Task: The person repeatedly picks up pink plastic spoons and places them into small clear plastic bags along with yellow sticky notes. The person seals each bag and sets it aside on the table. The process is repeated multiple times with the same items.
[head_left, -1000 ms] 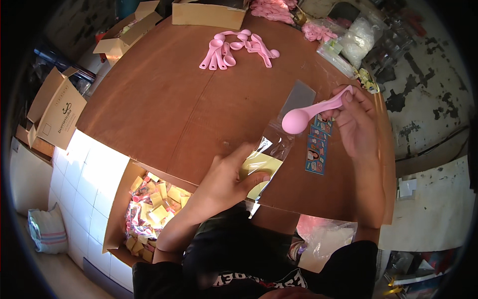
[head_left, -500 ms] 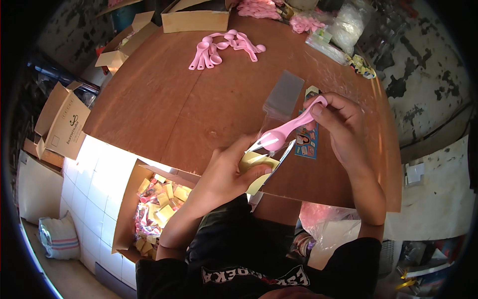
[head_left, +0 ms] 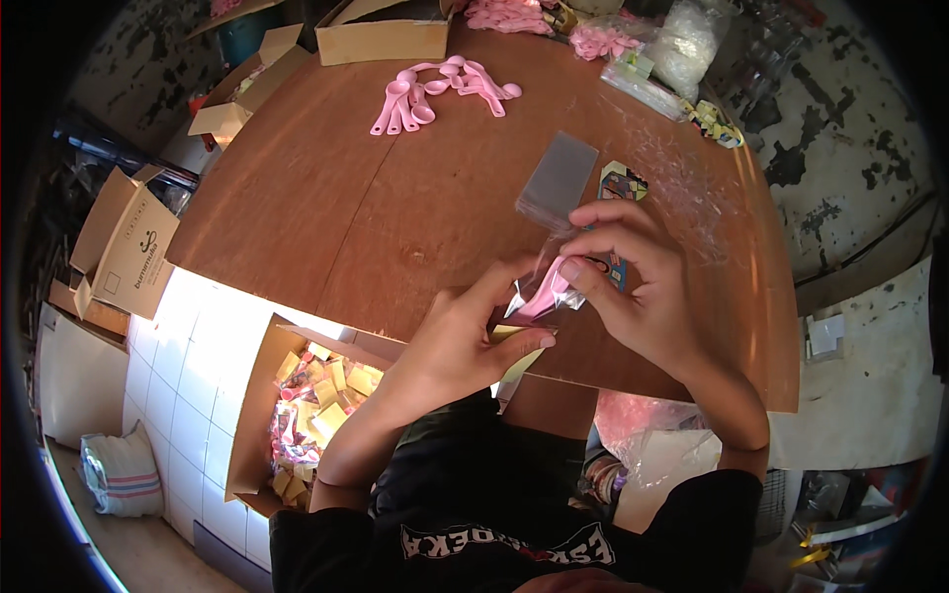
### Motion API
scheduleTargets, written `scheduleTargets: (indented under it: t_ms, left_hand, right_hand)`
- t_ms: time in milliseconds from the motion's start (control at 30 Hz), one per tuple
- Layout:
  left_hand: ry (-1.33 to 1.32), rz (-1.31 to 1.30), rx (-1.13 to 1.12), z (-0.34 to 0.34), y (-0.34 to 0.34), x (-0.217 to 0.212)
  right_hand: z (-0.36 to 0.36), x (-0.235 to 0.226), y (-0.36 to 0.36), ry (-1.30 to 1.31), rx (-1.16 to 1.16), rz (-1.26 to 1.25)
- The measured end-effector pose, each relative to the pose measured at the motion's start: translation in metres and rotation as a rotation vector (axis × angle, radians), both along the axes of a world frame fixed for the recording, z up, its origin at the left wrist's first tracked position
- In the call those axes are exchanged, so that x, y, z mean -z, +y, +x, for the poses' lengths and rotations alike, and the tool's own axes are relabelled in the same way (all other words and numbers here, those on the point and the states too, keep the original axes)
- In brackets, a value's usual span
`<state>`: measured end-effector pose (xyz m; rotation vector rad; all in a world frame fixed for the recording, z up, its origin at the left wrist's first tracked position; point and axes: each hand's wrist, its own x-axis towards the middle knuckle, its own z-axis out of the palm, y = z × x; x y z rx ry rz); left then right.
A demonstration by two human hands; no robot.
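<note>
My left hand [head_left: 450, 346] is closed round a clear plastic bag [head_left: 516, 299] with a yellow card [head_left: 522, 358] in it. A pink measuring spoon [head_left: 544, 296] lies mostly inside the bag, its bowl end down and its handle up toward the mouth. At the handle end, my right hand [head_left: 638, 287] has thumb and fingertips against the spoon and the bag's edge. Just beyond the hands, a stack of clear bags [head_left: 560, 173] lies on the table, and a colourful printed card [head_left: 618, 183] is partly hidden behind my right hand.
More pink spoons [head_left: 435, 89] lie in a loose group on the brown table [head_left: 297, 208]. An open carton [head_left: 386, 42] and bagged supplies [head_left: 682, 49] stand along the far edge. Below the table's left front, a carton [head_left: 252, 425] holds several packed bags. Plastic scraps lie at the right.
The spoon has gone from above the bag's mouth down into the bag. My right hand has moved left and down with it, close to my left hand.
</note>
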<state>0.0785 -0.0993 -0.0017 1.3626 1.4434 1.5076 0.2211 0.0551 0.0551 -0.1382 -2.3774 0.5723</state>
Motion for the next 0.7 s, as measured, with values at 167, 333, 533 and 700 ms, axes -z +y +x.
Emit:
scheduleTargets:
  t_ms: [167, 333, 533, 700]
  left_hand:
    - [0.074, 0.029, 0.007, 0.004, -0.003, 0.002]
    - [0.114, -0.088, 0.086, 0.007, -0.012, -0.007]
    - [0.355, -0.012, 0.06, 0.008, -0.008, 0.006]
    - [0.373, -0.127, 0.091, 0.014, -0.011, -0.006]
  right_hand:
    - [0.006, 0.002, -0.011, -0.004, 0.077, 0.017]
    - [0.006, -0.008, -0.013, -0.022, 0.102, 0.25]
    - [0.006, -0.004, -0.008, 0.003, 0.047, 0.369]
    - [0.005, 0.005, -0.011, 0.045, 0.07, 0.483]
